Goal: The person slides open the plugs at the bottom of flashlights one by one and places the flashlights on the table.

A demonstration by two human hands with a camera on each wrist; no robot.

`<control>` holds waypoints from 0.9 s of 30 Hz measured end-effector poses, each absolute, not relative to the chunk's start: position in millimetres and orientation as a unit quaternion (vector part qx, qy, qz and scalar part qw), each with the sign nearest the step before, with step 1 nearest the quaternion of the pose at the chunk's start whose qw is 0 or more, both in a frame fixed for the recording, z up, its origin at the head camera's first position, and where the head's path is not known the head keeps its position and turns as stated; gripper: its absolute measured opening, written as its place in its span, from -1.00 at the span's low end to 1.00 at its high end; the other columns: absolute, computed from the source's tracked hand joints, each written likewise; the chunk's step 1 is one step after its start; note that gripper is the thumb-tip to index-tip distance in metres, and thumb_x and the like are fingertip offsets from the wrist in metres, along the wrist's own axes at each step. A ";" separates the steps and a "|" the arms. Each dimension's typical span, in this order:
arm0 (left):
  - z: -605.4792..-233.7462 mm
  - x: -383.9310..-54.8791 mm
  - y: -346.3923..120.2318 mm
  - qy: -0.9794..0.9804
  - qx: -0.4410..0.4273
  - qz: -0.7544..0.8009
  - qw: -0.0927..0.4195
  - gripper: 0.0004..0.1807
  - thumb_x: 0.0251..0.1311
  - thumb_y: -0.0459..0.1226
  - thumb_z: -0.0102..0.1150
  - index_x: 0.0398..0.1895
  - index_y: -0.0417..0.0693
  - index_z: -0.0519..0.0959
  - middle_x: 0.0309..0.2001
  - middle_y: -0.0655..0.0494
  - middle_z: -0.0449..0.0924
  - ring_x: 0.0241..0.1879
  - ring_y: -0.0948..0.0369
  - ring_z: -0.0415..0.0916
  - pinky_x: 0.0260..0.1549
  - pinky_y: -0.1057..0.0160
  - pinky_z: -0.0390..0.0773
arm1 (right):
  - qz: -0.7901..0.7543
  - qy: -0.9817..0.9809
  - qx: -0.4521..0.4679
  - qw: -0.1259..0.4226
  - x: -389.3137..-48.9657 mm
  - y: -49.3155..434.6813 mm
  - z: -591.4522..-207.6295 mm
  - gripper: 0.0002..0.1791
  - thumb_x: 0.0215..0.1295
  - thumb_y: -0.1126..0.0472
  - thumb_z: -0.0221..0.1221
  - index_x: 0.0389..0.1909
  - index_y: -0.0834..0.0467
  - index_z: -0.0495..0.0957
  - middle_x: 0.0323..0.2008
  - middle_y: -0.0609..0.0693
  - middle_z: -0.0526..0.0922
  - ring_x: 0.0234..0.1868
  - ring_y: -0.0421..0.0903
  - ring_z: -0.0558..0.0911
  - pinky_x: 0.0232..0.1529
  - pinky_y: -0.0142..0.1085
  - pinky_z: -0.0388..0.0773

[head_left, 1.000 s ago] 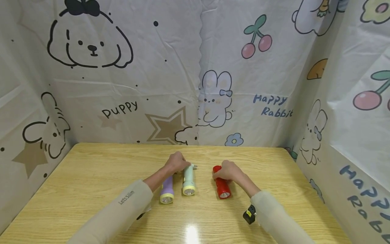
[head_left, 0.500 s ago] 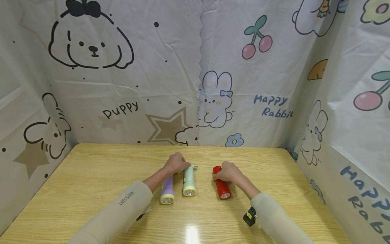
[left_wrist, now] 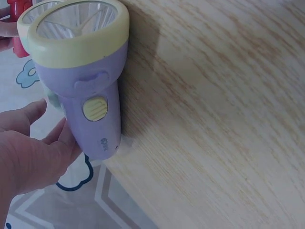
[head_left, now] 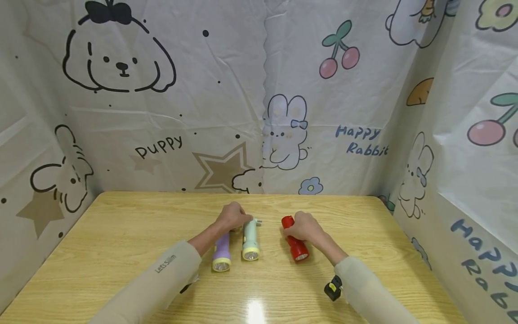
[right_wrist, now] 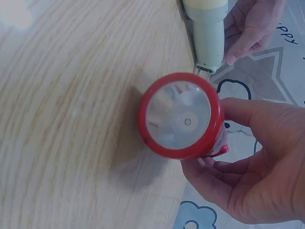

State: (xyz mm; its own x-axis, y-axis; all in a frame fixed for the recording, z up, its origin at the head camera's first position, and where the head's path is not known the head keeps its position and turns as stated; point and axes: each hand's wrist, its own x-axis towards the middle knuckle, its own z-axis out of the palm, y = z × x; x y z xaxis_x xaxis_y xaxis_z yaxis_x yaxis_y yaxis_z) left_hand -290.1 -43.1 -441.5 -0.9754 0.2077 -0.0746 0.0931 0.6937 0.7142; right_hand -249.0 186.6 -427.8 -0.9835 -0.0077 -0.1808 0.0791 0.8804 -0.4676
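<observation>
My right hand (head_left: 305,226) grips a red flashlight (head_left: 298,249) around its body, thumb on one side and fingers on the other. Its round lens (right_wrist: 178,119) faces the camera in the right wrist view, with a shadow on the tabletop beside it. To the left lies a mint-green flashlight (head_left: 251,238) with a yellow rim and metal plug prongs at its tail. Left of that is a purple flashlight (left_wrist: 93,105) with a yellow rim and switch. My left hand (head_left: 234,216) rests by the tails of these two, fingers loosely bent, thumb (left_wrist: 35,110) apart from them.
The wooden table (head_left: 141,225) spreads around the flashlights. A white cloth (head_left: 222,90) with puppy, rabbit and cherry prints hangs behind and at both sides. A black wrist device (head_left: 333,288) shows under the right sleeve.
The red flashlight has shifted and turned a little in my right hand, its tail farther from me and its lens slightly right. The left hand and the other two flashlights stay put.
</observation>
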 end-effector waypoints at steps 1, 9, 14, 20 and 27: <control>-440.6 -290.1 -43.7 0.916 0.086 0.384 0.072 -0.40 0.27 -0.22 0.30 -0.91 0.00 0.28 -0.86 0.26 0.11 -0.80 0.35 0.03 -0.77 0.42 0.07 | -0.243 0.966 0.019 0.086 -248.7 186.1 -427.1 -0.69 0.14 0.17 0.39 -0.40 0.26 0.45 -0.55 0.10 0.54 -0.62 -0.09 0.56 -0.62 -0.35 0.53; -430.5 -291.2 -47.5 0.915 0.097 0.391 0.037 -0.67 0.30 -0.18 0.27 -0.41 -0.34 0.67 -0.57 0.08 0.52 -0.59 0.28 0.32 -0.54 0.32 0.43 | -0.222 0.973 0.021 0.058 -249.3 183.0 -420.3 -0.65 0.16 0.12 0.41 -0.43 0.25 0.46 -0.59 0.08 0.54 -0.64 -0.09 0.56 -0.65 -0.35 0.51; -430.4 -291.4 -47.3 0.906 0.108 0.409 0.018 -0.63 0.35 -0.18 0.24 -0.06 -0.38 0.66 -0.30 -0.18 0.67 -0.49 0.16 0.50 -0.24 0.09 0.62 | -0.227 0.973 0.008 0.037 -248.6 180.1 -416.1 -0.68 0.15 0.12 0.41 -0.53 0.22 0.50 -0.64 0.05 0.55 -0.68 -0.11 0.56 -0.66 -0.34 0.51; -430.0 -292.1 -43.8 0.896 0.116 0.429 -0.013 -0.64 0.34 -0.20 0.25 -0.01 -0.36 0.65 -0.05 -0.21 0.67 -0.10 -0.03 0.63 -0.06 0.02 0.61 | -0.244 0.970 -0.007 0.002 -248.2 177.1 -415.8 -0.64 0.12 0.12 0.44 -0.36 0.26 0.49 -0.53 0.06 0.54 -0.60 -0.08 0.56 -0.60 -0.29 0.54; -421.8 -293.4 -36.6 0.878 0.133 0.458 -0.037 -0.65 0.33 -0.20 0.27 0.00 -0.32 0.66 -0.04 -0.15 0.68 -0.04 -0.03 0.61 -0.09 0.05 0.61 | -0.247 0.968 -0.013 -0.036 -248.7 177.2 -411.8 -0.58 0.09 0.11 0.46 -0.23 0.29 0.51 -0.47 0.06 0.57 -0.58 -0.07 0.57 -0.59 -0.26 0.55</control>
